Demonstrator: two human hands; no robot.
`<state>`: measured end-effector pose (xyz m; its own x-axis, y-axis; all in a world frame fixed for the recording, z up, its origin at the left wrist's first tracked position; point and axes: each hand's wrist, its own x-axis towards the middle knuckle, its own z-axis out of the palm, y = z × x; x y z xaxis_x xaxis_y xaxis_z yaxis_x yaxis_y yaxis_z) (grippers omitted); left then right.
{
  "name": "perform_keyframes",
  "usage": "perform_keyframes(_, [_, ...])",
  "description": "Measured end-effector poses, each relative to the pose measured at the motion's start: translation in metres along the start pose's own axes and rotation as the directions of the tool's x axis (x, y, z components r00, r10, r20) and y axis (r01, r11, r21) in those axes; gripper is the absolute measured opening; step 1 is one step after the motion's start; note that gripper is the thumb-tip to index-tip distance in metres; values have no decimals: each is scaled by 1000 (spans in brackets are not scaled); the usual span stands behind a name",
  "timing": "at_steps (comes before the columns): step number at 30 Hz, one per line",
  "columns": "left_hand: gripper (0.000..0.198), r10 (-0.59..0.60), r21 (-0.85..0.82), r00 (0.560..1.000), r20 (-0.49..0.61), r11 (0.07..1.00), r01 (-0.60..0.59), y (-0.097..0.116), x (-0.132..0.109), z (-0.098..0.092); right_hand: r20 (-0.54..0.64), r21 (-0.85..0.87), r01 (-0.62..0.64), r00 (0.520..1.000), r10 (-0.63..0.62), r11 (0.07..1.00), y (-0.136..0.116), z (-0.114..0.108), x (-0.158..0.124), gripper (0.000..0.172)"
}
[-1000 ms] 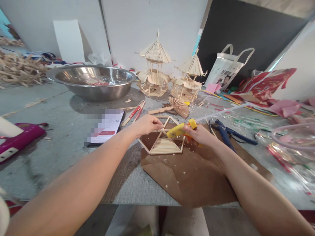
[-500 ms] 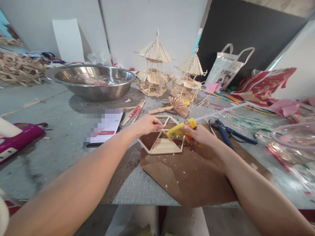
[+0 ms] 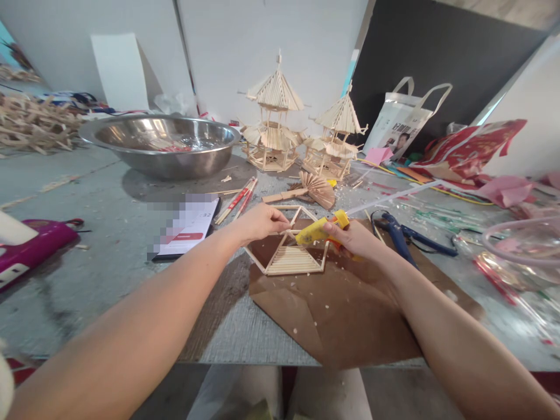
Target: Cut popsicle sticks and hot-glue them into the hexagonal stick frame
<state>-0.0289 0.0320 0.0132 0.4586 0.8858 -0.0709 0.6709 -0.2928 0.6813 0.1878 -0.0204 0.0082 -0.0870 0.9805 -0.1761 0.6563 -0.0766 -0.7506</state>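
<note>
A hexagonal frame of pale wooden sticks (image 3: 295, 268) lies on a brown paper sheet (image 3: 350, 315), its near section filled with parallel sticks. My left hand (image 3: 265, 223) is closed in a pinch at the frame's middle; what sits between the fingertips is too small to make out. Wrapped in my right hand (image 3: 350, 236) is a yellow glue gun (image 3: 312, 232), its nozzle pointing left at the frame's centre, close to my left fingertips. A clear glue stick (image 3: 385, 197) extends from the gun's back toward the upper right.
Two stick pagodas (image 3: 275, 116) (image 3: 336, 137) stand behind the paper fan (image 3: 319, 189). A steel basin (image 3: 175, 157) and a phone (image 3: 186, 227) are at left. Blue pliers (image 3: 405, 239), plastic scraps and a white bag (image 3: 396, 119) lie or stand right; a purple tool (image 3: 44, 245) is far left.
Both hands, the glue gun and the stick frame keep almost the same positions. The camera view has shifted very slightly, and digits on the phone screen differ.
</note>
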Motion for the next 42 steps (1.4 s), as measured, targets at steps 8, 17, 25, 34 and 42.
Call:
perform_keyframes(8, [35, -13, 39, 1000, 22, 999, 12, -1, 0, 1, 12, 7, 10, 1000, -10, 1000, 1, -4, -2, 56])
perform_keyframes(17, [32, -6, 129, 993, 114, 992, -9, 7, 0, 0, -138, 155, 27, 990, -6, 988, 9, -23, -7, 53])
perform_keyframes(25, [29, 62, 245, 972, 225, 962, -118, 14, 2, 0, -187, 214, 55, 982, -14, 975, 10, -32, -9, 54])
perform_keyframes(34, [30, 60, 301, 958, 280, 942, -147, 18, 2, 2, -181, 235, 66, 983, -23, 970, 12, -31, -8, 53])
perform_keyframes(42, [29, 73, 354, 939, 335, 914, -197, 18, 10, 2, -185, 223, 84, 982, -43, 971, 12, -31, -7, 53])
